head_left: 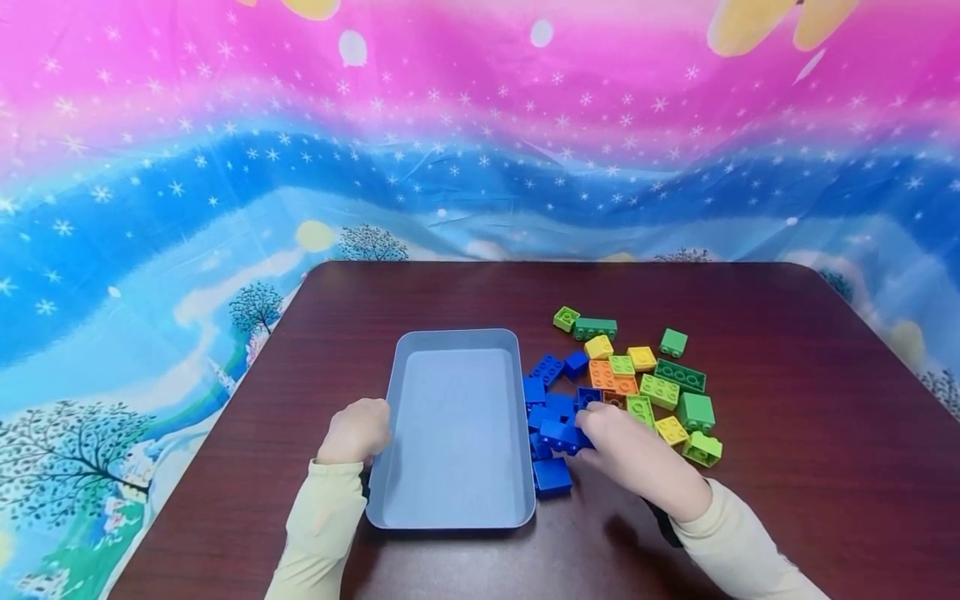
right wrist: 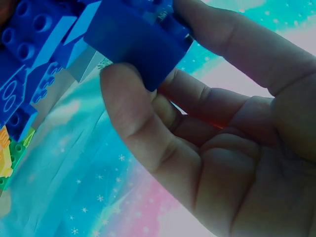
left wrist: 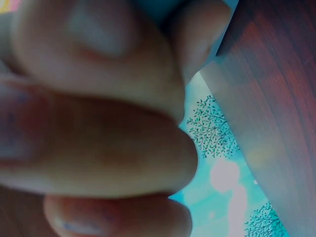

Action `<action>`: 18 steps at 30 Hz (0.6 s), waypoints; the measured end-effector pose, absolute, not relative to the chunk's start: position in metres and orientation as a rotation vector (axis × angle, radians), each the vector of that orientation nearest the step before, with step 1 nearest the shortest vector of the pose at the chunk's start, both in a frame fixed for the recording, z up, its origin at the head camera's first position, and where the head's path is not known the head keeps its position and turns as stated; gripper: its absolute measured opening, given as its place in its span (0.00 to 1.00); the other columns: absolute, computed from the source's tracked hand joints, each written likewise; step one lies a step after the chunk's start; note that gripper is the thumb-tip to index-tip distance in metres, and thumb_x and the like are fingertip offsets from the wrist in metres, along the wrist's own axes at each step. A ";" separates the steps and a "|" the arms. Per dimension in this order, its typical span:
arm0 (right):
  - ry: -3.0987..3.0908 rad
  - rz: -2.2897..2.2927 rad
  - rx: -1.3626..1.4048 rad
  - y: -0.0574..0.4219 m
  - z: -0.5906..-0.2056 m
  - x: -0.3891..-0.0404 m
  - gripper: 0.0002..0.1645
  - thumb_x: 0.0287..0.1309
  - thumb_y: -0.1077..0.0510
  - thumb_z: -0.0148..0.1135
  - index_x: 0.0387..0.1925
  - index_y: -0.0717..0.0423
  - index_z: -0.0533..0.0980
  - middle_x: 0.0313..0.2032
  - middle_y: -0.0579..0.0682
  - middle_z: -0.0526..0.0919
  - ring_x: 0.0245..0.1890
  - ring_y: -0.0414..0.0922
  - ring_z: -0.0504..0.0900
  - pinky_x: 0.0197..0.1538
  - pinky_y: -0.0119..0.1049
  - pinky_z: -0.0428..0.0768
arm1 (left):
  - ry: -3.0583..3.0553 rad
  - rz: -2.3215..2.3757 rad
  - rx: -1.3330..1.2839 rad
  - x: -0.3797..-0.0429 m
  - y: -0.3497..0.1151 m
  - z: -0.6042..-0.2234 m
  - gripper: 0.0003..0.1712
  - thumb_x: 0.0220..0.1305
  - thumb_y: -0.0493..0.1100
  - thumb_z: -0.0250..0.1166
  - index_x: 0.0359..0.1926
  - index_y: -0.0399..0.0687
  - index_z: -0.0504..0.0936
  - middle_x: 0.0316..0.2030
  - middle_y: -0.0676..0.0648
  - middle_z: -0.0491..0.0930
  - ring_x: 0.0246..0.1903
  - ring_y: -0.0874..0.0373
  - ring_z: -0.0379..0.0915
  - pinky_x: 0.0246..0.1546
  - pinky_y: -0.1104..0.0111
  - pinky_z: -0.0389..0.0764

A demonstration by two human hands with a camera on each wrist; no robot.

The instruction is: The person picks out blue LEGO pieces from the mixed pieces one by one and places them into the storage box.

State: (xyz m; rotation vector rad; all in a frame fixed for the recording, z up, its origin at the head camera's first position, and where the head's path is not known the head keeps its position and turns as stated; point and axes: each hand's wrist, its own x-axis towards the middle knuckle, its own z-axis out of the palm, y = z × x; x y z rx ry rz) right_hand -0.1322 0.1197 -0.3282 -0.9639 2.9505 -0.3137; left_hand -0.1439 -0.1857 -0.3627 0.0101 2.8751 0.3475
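Note:
A grey rectangular tray (head_left: 456, 433) lies on the table with its inside bare. My left hand (head_left: 360, 429) grips its left rim, fingers curled in the left wrist view (left wrist: 108, 128). To the right of the tray, my right hand (head_left: 633, 458) pinches a blue toy building brick (head_left: 561, 436) between thumb and fingers. The right wrist view shows that blue brick (right wrist: 138, 44) at the fingertips, studs toward the thumb side. Several other blue bricks (head_left: 553, 477) sit around it, close along the tray's right wall.
Beyond the blue bricks spreads a loose group: orange bricks (head_left: 602, 374), yellow bricks (head_left: 671, 430), light green bricks (head_left: 660, 390) and dark green bricks (head_left: 680, 375). The dark wooden table (head_left: 795, 400) ends at a printed cloth backdrop (head_left: 480, 167).

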 end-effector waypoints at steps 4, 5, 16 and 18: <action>2.950 -0.334 -0.956 0.114 -0.327 -0.130 0.11 0.39 0.64 0.70 0.23 0.63 0.74 0.18 0.47 0.68 0.20 0.41 0.69 0.23 0.29 0.71 | 2.882 0.347 0.014 -0.144 -0.186 -0.363 0.15 0.55 0.29 0.52 0.14 0.42 0.70 0.09 0.47 0.68 0.06 0.60 0.67 0.10 0.70 0.67; 2.947 -0.335 -0.952 0.113 -0.327 -0.130 0.11 0.39 0.64 0.70 0.23 0.63 0.74 0.18 0.47 0.68 0.20 0.41 0.69 0.23 0.29 0.71 | 2.883 0.344 0.013 -0.144 -0.186 -0.363 0.15 0.55 0.29 0.52 0.14 0.42 0.70 0.09 0.47 0.68 0.06 0.60 0.67 0.11 0.70 0.67; 2.935 -0.361 -1.073 0.104 -0.330 -0.128 0.11 0.40 0.64 0.69 0.22 0.63 0.73 0.18 0.47 0.67 0.20 0.41 0.68 0.23 0.30 0.69 | 2.899 0.340 0.015 -0.143 -0.187 -0.364 0.16 0.55 0.29 0.52 0.13 0.43 0.69 0.09 0.48 0.68 0.07 0.60 0.66 0.11 0.70 0.65; 2.940 -0.363 -1.094 0.103 -0.330 -0.127 0.11 0.40 0.64 0.69 0.21 0.62 0.73 0.18 0.47 0.67 0.20 0.41 0.68 0.22 0.30 0.69 | 2.905 0.345 0.013 -0.144 -0.187 -0.365 0.16 0.54 0.29 0.53 0.12 0.43 0.68 0.08 0.48 0.68 0.07 0.60 0.66 0.10 0.70 0.64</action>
